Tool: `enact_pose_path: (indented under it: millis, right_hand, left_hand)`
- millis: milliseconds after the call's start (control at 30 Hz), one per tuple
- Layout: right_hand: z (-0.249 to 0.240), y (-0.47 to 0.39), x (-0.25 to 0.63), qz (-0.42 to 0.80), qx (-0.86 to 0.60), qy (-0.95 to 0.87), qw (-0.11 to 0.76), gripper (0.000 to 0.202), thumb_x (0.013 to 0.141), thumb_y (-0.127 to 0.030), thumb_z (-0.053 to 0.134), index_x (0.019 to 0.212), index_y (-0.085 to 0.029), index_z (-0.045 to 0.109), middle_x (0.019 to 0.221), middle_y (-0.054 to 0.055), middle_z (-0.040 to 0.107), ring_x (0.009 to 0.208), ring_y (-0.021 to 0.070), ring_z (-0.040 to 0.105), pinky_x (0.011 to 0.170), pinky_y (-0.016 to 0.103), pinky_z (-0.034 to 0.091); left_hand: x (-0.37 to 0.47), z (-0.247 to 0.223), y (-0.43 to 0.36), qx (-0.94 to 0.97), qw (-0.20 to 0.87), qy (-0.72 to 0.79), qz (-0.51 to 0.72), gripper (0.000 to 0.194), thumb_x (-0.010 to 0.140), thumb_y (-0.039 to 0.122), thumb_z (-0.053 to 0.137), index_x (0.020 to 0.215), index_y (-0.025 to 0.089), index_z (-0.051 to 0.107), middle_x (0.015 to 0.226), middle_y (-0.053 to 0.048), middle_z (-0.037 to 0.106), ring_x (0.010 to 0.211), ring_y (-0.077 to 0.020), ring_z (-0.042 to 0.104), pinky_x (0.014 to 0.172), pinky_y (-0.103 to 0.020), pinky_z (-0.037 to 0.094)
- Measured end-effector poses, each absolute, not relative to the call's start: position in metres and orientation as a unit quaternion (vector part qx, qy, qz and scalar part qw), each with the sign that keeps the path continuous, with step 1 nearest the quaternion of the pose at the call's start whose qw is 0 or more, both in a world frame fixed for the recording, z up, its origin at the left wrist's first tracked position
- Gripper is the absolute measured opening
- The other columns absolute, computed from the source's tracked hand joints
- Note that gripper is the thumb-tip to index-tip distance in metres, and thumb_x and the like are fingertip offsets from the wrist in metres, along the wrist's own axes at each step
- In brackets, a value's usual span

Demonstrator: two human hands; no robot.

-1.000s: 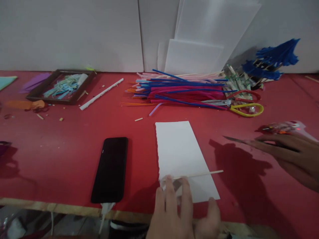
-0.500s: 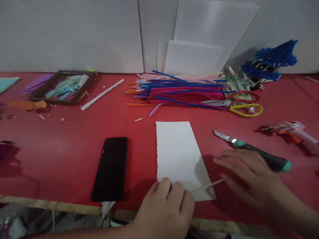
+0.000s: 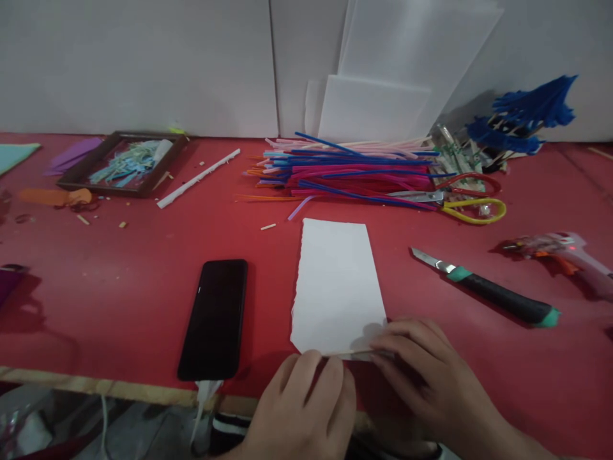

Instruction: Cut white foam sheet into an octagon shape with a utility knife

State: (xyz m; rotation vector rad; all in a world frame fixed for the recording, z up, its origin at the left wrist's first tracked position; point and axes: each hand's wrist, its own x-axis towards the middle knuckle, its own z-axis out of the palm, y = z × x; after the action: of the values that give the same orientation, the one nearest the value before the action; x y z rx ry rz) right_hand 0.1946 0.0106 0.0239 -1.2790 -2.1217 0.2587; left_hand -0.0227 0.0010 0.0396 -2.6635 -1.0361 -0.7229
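Note:
A white sheet of paper (image 3: 338, 281) lies on the red table, its left edge ragged. Along its near edge runs a thin wooden stick (image 3: 352, 354). My left hand (image 3: 306, 399) is closed over the stick's left end at the paper's bottom corner, fingertips hidden beneath the knuckles. My right hand (image 3: 426, 374) pinches the stick's right end between thumb and fingers, near the paper's lower right corner.
A black phone (image 3: 214, 319) with a cable is left of the paper. A cutter knife (image 3: 502, 295) and a glue gun (image 3: 560, 246) lie right. Behind are pipe cleaners (image 3: 354, 176), scissors (image 3: 472, 211), a brown frame (image 3: 100, 182) and a rolled white stick (image 3: 198, 179).
My right hand has moved left and nearer, away from the knife. The stick now lies along the paper's near edge instead of slanting across it. The paper has shifted and turned slightly.

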Motion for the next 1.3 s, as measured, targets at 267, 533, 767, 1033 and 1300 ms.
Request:
enact_pose_path:
  millis: [267,533,767,1033,1300]
  right_hand:
    - [0.029,0.015,0.186,0.091,-0.500,-0.803,0.311,0.015,0.093,-0.016,0.051,0.087,-0.021,0.064,0.081,0.005,0.067,0.074,0.0186,0.062,0.067,0.032,0.051]
    - [0.025,0.013,0.181,0.047,-0.492,-0.819,0.292,0.025,0.097,-0.015,0.043,0.092,-0.019,0.067,0.085,0.006,0.071,0.077,0.0189,0.064,0.073,0.036,0.052]
    - [0.024,0.018,0.181,0.062,-0.495,-0.823,0.272,0.026,0.097,-0.016,0.044,0.100,-0.020,0.069,0.092,0.007,0.070,0.085,0.0203,0.063,0.075,0.037,0.055]
    - [0.024,0.018,0.185,0.044,-0.455,-0.843,0.284,0.025,0.095,-0.011,0.044,0.101,-0.018,0.067,0.094,0.006,0.072,0.089,0.0204,0.065,0.080,0.036,0.056]
    - [0.028,0.022,0.181,0.037,-0.458,-0.840,0.289,0.025,0.097,-0.012,0.043,0.099,-0.019,0.067,0.091,0.006,0.070,0.084,0.0193,0.063,0.077,0.034,0.055]
  left_hand:
    - [-0.034,0.032,-0.009,-0.917,0.111,-0.322,-0.207,0.023,0.093,0.026,0.054,0.110,0.023,0.070,0.119,0.002,0.071,0.105,-0.0231,0.060,0.085,-0.034,0.049]
    - [-0.038,0.032,-0.006,-0.909,0.138,-0.335,-0.205,0.031,0.094,0.040,0.052,0.113,0.022,0.070,0.119,-0.007,0.070,0.100,-0.0321,0.065,0.082,-0.044,0.053]
    - [-0.036,0.029,-0.004,-0.918,0.121,-0.315,-0.209,0.044,0.094,0.058,0.047,0.115,0.026,0.067,0.115,-0.006,0.071,0.101,-0.0273,0.064,0.086,-0.040,0.052]
    - [-0.031,0.031,-0.007,-0.921,0.125,-0.315,-0.194,0.033,0.092,0.047,0.057,0.118,0.028,0.066,0.113,-0.005,0.072,0.101,-0.0263,0.065,0.085,-0.036,0.053]
    - [-0.034,0.030,-0.009,-0.923,0.126,-0.322,-0.167,0.039,0.094,0.050,0.052,0.123,0.026,0.063,0.124,-0.005,0.068,0.112,-0.0285,0.061,0.093,-0.039,0.049]
